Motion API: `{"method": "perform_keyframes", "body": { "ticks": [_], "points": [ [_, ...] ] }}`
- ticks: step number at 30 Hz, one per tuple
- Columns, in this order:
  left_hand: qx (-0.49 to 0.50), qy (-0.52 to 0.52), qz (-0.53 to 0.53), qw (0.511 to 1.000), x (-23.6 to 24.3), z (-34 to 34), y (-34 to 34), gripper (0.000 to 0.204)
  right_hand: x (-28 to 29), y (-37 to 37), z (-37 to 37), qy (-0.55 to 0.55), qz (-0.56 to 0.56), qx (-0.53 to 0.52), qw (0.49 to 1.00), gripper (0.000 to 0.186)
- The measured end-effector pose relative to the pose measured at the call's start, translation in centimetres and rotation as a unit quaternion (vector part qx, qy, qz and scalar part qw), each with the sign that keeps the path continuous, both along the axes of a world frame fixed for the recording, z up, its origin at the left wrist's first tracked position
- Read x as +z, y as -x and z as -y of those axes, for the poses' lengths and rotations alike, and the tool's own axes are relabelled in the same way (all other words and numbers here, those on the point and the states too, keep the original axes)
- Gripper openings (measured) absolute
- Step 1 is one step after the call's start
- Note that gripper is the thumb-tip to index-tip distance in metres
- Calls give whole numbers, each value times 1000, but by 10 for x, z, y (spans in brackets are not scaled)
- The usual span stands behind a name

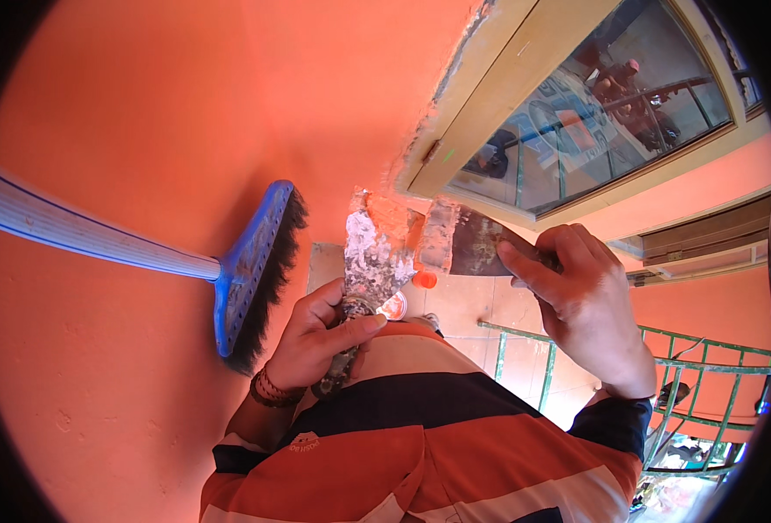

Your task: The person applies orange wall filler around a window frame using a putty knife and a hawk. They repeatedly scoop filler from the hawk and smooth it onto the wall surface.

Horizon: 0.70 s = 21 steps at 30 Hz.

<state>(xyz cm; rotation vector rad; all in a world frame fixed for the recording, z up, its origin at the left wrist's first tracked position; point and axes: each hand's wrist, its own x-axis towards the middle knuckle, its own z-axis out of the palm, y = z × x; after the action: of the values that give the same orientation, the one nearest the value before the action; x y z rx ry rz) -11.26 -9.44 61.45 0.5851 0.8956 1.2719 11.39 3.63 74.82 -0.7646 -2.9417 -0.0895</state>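
My left hand (320,336) is closed round the handle of a wide putty knife (375,253), its blade pointing up and smeared with white and orange filler. In my right hand (577,301) is a second scraper (485,242), a dark, stained blade held sideways between thumb and fingers. Its coated edge meets or nearly meets the left blade's right side; whether they touch I cannot tell. Most of the right scraper's handle is hidden by my fingers.
A blue broom (250,270) with dark bristles leans along the orange wall (141,96) at left. A framed window (612,105) stands upper right, its wall edge rough. Below are an orange cap-like thing (424,279), a white-rimmed tub (394,305) and green metal railings (546,375).
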Motion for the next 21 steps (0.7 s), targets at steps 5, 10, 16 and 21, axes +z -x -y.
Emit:
{"method": "perform_keyframes", "body": {
  "ticks": [5,10,16,21],
  "points": [
    [-23,-12,4,1000,4,6,-3,28,1,6,5,-24,28,26,999,44],
    [-19,-5,-27,999,0,12,-9,28,9,1,15,-19,69,-3,997,45],
    [10,-2,-6,1000,-3,8,-9,34,12,3,15,-32,56,-28,997,47],
    [14,-41,-36,998,-2,16,-9,29,11,4,20,-33,67,-10,997,47]
  ]
}}
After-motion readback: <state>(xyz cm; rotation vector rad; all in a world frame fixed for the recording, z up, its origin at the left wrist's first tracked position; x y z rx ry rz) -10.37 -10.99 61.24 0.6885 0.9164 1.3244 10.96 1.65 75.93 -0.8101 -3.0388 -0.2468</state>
